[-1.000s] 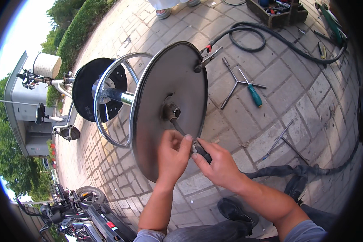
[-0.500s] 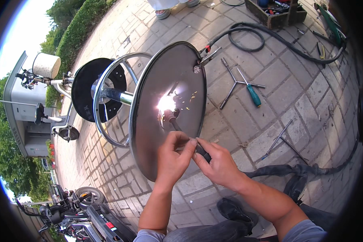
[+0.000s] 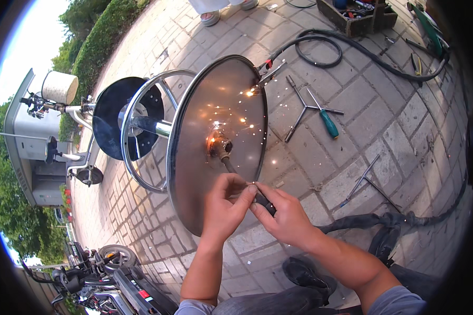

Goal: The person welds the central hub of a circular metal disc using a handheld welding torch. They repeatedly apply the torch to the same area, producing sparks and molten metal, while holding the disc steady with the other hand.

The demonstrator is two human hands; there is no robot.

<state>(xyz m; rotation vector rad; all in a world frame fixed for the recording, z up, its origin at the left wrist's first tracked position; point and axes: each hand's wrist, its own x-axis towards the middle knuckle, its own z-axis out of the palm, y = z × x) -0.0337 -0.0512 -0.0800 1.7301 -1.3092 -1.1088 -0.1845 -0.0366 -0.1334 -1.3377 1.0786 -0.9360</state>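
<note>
Grey rectangular paving (image 3: 326,163) spreads beneath everything. On it lies a large, dark-brown, thin-rimmed metal disc (image 3: 199,115), standing nearly on edge in front of the person. Behind it, on the same axis, come a shiny chrome ring (image 3: 124,131), a chrome post (image 3: 163,128) and a flat black disc (image 3: 105,115). A brown open toolbox (image 3: 352,29) sits at the top right, and a thick black cable (image 3: 373,59) loops between it and the metal disc.

The left hand (image 3: 227,207) is curled, its thumb and forefinger pinched on the front of a black-handled welding torch (image 3: 228,165); how its other fingers bear cannot be told. The right hand (image 3: 281,212) closes around the torch's handle, just beside the left fingertips. The torch's slim neck reaches up to the centre of the metal disc, where a small orange patch (image 3: 214,144) glows.

To the right lie a grey three-armed wrench (image 3: 306,108), a T-shaped metal rod (image 3: 361,181) and a green-handled screwdriver (image 3: 328,123). A metal clamp (image 3: 273,72) sits at the disc's upper-right rim. Bright sparks (image 3: 249,93) scatter across the disc's face.
</note>
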